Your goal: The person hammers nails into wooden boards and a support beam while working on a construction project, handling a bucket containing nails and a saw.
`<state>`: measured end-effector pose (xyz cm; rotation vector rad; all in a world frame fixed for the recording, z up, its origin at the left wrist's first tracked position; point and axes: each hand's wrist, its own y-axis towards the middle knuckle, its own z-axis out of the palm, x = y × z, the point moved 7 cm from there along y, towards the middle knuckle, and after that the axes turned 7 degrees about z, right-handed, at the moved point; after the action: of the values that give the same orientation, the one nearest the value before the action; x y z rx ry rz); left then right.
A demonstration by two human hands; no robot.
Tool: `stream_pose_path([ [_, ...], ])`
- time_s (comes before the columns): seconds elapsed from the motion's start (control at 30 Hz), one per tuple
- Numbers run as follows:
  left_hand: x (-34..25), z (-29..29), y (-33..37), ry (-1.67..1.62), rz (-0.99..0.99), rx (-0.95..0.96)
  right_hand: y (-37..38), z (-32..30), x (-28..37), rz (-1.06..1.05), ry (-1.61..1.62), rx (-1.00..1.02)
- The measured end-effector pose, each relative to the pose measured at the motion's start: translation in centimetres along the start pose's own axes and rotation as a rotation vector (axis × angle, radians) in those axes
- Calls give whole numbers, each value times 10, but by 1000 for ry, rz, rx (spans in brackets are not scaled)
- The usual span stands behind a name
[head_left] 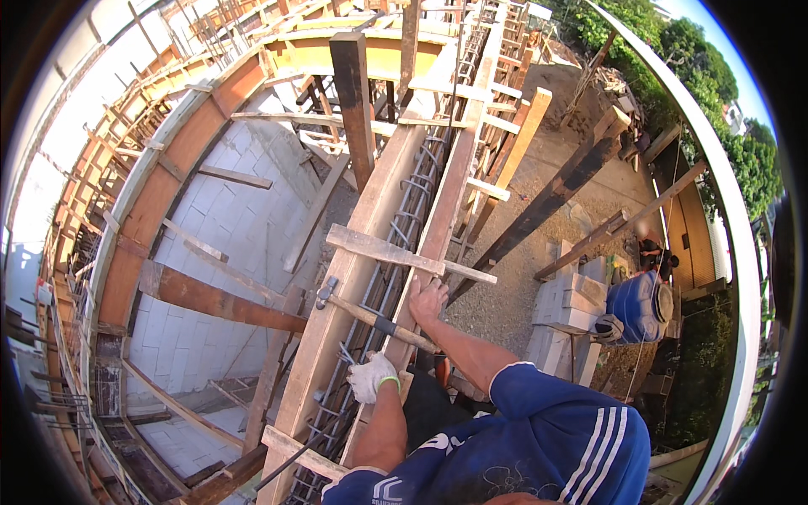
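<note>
My left hand, in a white work glove, is closed over the right-hand side of a long wooden beam form. Small grey metal prongs stick out by its fingers, and what it grips cannot be made out. Bare, my right hand lies on the form's right side board, fingers spread. Between my hands a hammer rests across the form, its head on the left board. Steel reinforcing bars with stirrups run inside. Just beyond my right hand, a short wooden cleat bridges both boards.
Dark timber posts slant up at the right. Far below on the ground are a blue barrel, pale blocks and another person. A block wall and a curved wooden form stand at the left.
</note>
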<state>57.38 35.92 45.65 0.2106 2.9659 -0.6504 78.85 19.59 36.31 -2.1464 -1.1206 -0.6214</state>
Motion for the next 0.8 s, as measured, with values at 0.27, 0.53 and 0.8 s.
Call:
stream_pose_path([
  [0.27,2,1,3,5,-15,13,-6,-3,5,-4,16,31],
  [0.53,1,-1,1,10,-17,16,-4,-3,4,13,0,40],
  [0.8,0,-3,0,18,-21,3,-7,-4,6,22,15,55],
])
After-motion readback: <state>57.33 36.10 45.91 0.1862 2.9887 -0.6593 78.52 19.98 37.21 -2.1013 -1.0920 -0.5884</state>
